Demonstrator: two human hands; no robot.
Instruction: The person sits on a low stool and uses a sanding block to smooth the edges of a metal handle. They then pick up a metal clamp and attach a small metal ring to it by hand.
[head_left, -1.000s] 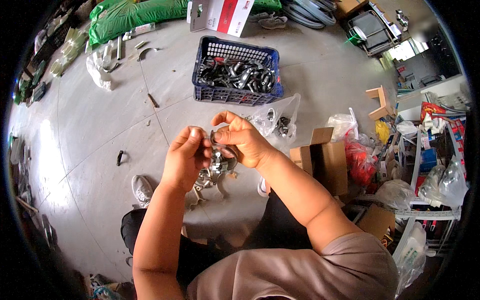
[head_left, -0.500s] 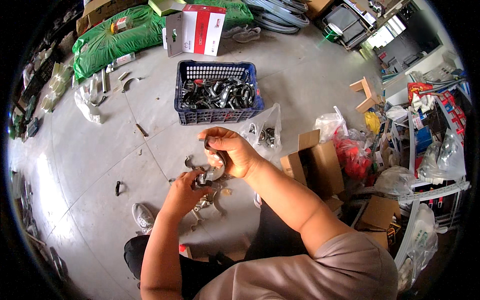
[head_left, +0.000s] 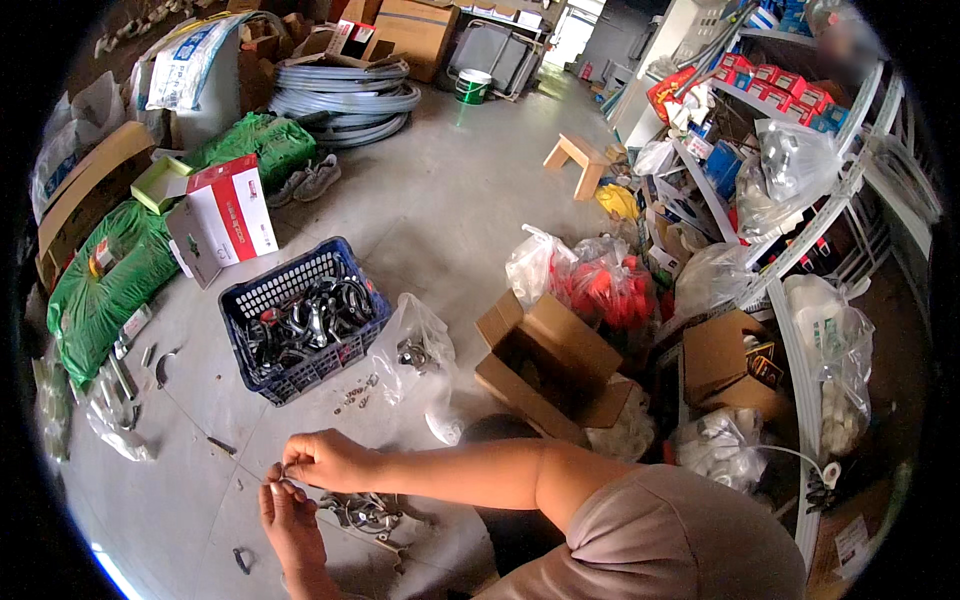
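Note:
My right hand and my left hand meet fingertip to fingertip above the floor, left of the middle. Both are closed in a pinch around something small and greyish, mostly covered by the fingers. Just right of them, a loose pile of curved metal pipe clamp pieces lies on the floor, partly under my right forearm. Beyond my hands stands a dark blue plastic crate filled with dark-lined pipe clamps. Beside it sits a clear plastic bag with metal parts in it.
Small hardware pieces are scattered by the crate. An open cardboard box and bags of red items lie to the right, before a crowded shelf. Green sacks and a white-red box lie far left. A wooden stool stands farther off.
The view has swung to the right, so the crate and pile appear farther left. My hands have come together; the curved clamp piece seen in my right hand before is no longer plainly visible.

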